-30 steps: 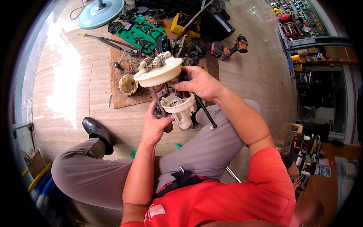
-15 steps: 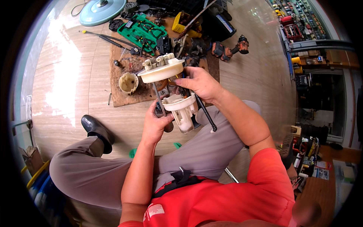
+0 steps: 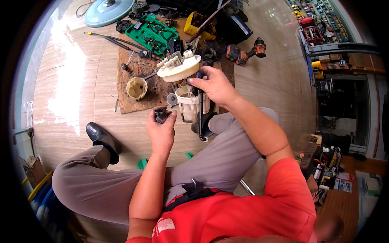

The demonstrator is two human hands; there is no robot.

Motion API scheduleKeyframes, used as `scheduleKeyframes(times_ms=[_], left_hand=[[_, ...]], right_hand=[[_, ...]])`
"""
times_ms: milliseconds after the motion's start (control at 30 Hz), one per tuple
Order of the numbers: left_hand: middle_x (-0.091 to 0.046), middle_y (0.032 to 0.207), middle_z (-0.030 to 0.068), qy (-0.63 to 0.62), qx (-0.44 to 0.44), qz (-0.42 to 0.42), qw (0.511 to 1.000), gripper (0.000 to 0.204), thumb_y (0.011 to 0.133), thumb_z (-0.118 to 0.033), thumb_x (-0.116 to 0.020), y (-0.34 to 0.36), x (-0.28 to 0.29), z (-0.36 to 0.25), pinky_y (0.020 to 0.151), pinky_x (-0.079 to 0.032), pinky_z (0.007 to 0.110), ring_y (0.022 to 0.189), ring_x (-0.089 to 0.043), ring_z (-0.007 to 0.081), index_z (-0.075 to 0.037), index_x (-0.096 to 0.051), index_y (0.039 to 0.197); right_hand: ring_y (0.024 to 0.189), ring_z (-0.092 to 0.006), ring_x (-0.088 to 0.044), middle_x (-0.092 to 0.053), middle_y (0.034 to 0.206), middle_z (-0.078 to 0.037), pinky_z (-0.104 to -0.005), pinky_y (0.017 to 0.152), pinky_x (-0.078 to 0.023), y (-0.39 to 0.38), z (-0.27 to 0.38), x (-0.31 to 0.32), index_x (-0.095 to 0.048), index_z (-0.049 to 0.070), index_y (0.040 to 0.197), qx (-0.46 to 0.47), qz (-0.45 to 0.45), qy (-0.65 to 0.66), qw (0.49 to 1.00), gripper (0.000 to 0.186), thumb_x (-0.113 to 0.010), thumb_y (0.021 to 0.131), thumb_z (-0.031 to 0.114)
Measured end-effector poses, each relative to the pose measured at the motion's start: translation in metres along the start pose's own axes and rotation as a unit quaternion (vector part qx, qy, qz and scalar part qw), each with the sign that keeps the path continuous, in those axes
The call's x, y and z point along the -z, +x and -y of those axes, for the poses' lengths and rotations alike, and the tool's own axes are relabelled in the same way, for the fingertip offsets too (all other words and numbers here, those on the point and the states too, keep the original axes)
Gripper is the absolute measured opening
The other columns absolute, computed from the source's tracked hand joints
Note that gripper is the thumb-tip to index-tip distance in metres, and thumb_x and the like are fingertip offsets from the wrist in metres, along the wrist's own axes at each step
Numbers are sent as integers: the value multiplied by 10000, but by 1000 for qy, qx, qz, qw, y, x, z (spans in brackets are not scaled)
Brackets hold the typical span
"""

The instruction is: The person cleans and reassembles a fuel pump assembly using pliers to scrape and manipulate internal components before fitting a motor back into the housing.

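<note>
Head view: the right hand (image 3: 214,87) pinches a white assembly (image 3: 178,72) between thumb and fingers, just under its disc. The assembly is in the air above the board (image 3: 125,103) and its near edge, with the disc tilted and a cage (image 3: 188,103) below. A black hose (image 3: 201,111) hangs in front of the cage, covering part of it, and a rod (image 3: 150,75) juts out left from under the disc. The left hand (image 3: 161,131) is closed around a dark cylinder (image 3: 160,116), only its top showing, short of the board's near edge and apart from the cage.

A cream cup (image 3: 137,88) sits open side up near the board's near left corner. A small dark knob (image 3: 124,66) lies along the left edge. At the far left corner a long black tool (image 3: 117,43) reaches in from the floor. A green case (image 3: 154,34) of tools lies toward the far edge, with a yellow container (image 3: 198,26) to its right. Disc and right hand block the view of the board's right half, where dark parts crowd together. Beyond the right edge, a drill (image 3: 258,48) lies on the floor. A shoe (image 3: 204,124) stands behind the hose.
</note>
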State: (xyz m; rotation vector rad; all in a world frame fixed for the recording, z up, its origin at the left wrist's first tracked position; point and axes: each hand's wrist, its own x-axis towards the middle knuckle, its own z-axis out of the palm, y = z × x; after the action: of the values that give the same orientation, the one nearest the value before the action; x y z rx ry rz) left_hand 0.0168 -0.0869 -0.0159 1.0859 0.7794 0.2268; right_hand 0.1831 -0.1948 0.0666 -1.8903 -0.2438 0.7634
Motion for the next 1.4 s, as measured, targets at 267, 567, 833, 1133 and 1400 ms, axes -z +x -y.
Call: scheduleKeyframes(times_ms=[267,567,833,1133,1400], left_hand=[[-619,1135,170,158,-306,17,939,392,699,-25,-848,-19,-9,-10,889,-481,358,1020,-601,281,-16,-556,960],[-645,862,104,172,-208,-5,963,348,717,-103,-866,-20,-10,-16,713,-506,313,766,-610,191,-4,-607,926],[-625,799,13,126,-161,18,979,255,788,-57,-815,-22,-12,-13,654,-474,236,714,-531,64,-8,-619,945],[-663,933,92,139,-279,6,950,339,741,-52,-840,-16,-6,4,741,-503,302,801,-609,179,-28,-603,983],[-657,918,123,185,-342,13,921,383,693,-57,-865,-16,-4,1,729,-506,334,798,-628,263,-34,-596,965]], right_hand=[[739,-99,-638,-700,869,-89,-263,648,-515,-9,-8,-14,-629,-63,1066,12,6,-16,1000,291,-747,861,107],[641,-30,-476,-576,716,20,-235,523,-391,-20,-8,-29,-603,-34,988,21,35,-145,989,293,-787,838,138],[701,-31,-510,-594,790,20,-219,596,-433,-19,1,-19,-609,-9,1004,-13,127,-84,988,257,-769,833,98],[917,-118,-613,-682,990,-63,-284,851,-508,-20,13,-2,-646,-41,1130,50,241,-124,961,343,-752,824,70],[829,-81,-601,-672,901,-35,-246,754,-505,-24,12,-8,-647,-35,1008,30,201,-75,976,189,-725,849,32]])
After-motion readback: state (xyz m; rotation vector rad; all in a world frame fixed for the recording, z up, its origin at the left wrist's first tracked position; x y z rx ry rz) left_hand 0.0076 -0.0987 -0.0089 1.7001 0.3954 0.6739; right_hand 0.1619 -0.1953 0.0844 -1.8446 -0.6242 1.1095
